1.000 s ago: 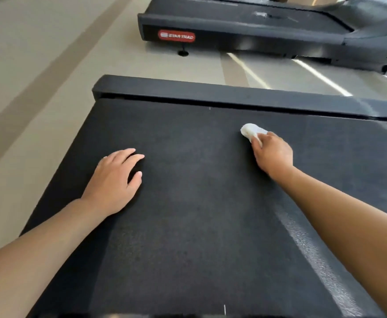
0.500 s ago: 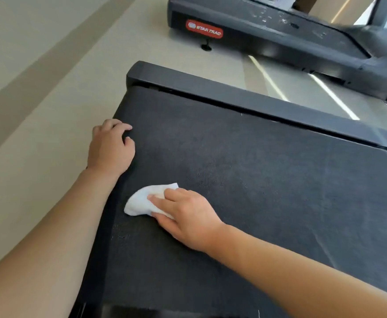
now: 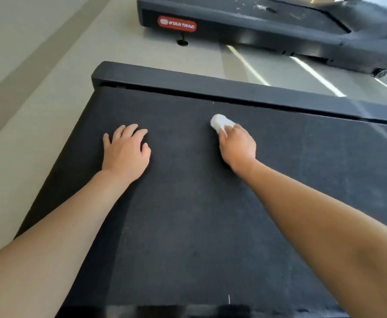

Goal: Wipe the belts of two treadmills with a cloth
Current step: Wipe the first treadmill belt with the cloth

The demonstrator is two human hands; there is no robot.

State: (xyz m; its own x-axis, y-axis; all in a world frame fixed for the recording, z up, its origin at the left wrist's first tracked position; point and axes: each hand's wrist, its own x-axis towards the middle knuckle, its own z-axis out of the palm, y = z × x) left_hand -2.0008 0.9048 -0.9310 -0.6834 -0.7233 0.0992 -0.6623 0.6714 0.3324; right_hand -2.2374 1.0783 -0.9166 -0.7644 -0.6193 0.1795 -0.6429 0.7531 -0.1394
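A wide black treadmill belt [image 3: 187, 214] fills most of the view below me. My right hand [image 3: 237, 146] grips a small white cloth [image 3: 221, 122] and presses it onto the belt near its far edge, a little right of centre. Only the cloth's front end shows past my fingers. My left hand [image 3: 125, 153] rests palm down on the belt's left part with fingers spread and holds nothing. A second black treadmill [image 3: 268, 26] with a red STAR TRAC badge stands beyond on the floor.
The near treadmill's dark side rail [image 3: 210, 82] runs along the belt's far edge. Beige floor [image 3: 38, 76] with a darker stripe lies to the left and between the two machines. Bright light streaks cross the floor at upper right.
My right hand has swept the cloth from the belt's near left area out to the far edge, right of centre. My left hand has shifted from the left edge inward and flattened.
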